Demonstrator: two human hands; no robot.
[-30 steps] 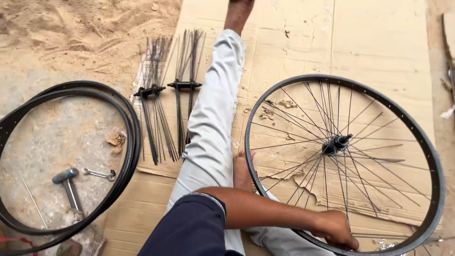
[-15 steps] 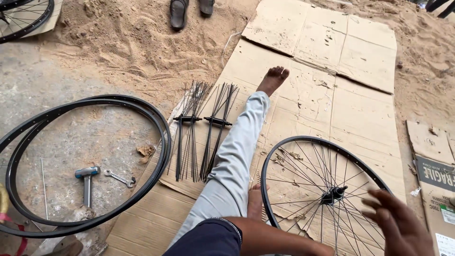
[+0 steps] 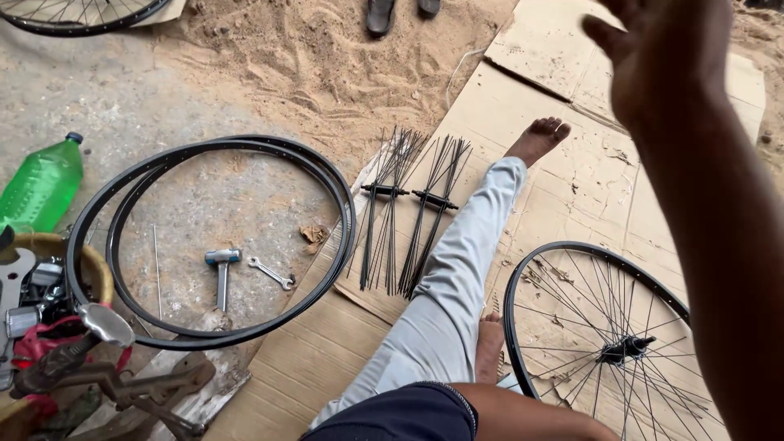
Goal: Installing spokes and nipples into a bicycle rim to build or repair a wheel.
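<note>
Spoked wheel [image 3: 608, 347] lies flat on the cardboard [image 3: 563, 188] by the right knee — right hand [image 3: 661, 57] raised above it, fingers spread, empty; left hand unseen — best steady the rim before truing.

Outdoor daylight; sandy ground [image 3: 310, 57], bare concrete patch [image 3: 98, 106], flattened cardboard sheets [image 3: 572, 188] as flooring.

A: Classify the location.

B: Open-air bicycle repair workshop on sandy ground. Evidence: flattened cardboard sheets [image 3: 572, 188] as flooring, bare rims [image 3: 212, 237] centre left, bundled spokes [image 3: 408, 212], hammer [image 3: 221, 273], spanner [image 3: 272, 273], spoked wheel [image 3: 604, 343] lower right.
</note>
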